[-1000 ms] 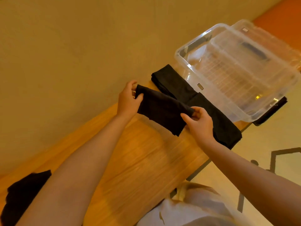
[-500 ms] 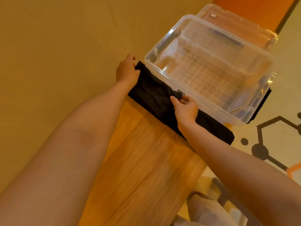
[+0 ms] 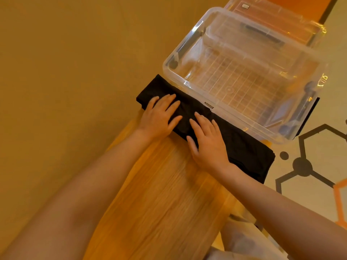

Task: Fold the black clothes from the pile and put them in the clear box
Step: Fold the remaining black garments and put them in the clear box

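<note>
Both flat hands [image 3: 159, 117] cover the black clothes [image 3: 244, 147]; folds unreadable.

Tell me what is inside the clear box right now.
Nothing: the clear box shows only its gridded floor. The folded black clothes lie on the wooden table beside it, with the left hand and right hand flat on them.

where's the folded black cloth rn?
Head view, centre: the black cloth lies on the wooden table, against the near wall of the clear box, with the left hand and right hand flat on it.
</note>
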### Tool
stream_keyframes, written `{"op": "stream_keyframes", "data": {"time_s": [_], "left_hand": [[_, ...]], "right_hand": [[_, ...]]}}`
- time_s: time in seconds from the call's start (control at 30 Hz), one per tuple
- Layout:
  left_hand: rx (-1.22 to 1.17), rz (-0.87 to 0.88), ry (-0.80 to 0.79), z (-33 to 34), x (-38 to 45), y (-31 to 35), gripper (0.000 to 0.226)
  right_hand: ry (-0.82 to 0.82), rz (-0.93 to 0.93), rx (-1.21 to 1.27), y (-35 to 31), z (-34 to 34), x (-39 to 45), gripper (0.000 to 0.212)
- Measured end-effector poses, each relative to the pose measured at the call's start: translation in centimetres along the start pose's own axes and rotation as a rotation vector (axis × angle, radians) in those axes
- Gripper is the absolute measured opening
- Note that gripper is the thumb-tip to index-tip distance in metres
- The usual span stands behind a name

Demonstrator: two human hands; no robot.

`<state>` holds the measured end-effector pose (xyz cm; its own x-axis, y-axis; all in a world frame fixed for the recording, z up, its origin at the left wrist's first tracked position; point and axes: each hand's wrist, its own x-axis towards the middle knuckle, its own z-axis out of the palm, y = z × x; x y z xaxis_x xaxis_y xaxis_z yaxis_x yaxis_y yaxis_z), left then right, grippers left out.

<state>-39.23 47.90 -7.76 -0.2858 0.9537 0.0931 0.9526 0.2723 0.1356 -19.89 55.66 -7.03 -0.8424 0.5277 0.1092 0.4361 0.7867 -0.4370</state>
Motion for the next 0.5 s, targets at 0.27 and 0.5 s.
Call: {"op": "stream_keyframes", "data": {"time_s": [0.27,0.5], "left_hand": [[0.181,-0.143,-0.269,0.2,-0.3,2.0,0.062],[0.176,-0.137,-0.200,-1.5,-2.6,4.3,0.058]], "right_hand": [[-0.170,-0.017,-0.225,1.3,1.7,-0.5,0.060],[-0.156,-0.126,-0.244,1.6,-0.3,-1.1,0.057]]}}
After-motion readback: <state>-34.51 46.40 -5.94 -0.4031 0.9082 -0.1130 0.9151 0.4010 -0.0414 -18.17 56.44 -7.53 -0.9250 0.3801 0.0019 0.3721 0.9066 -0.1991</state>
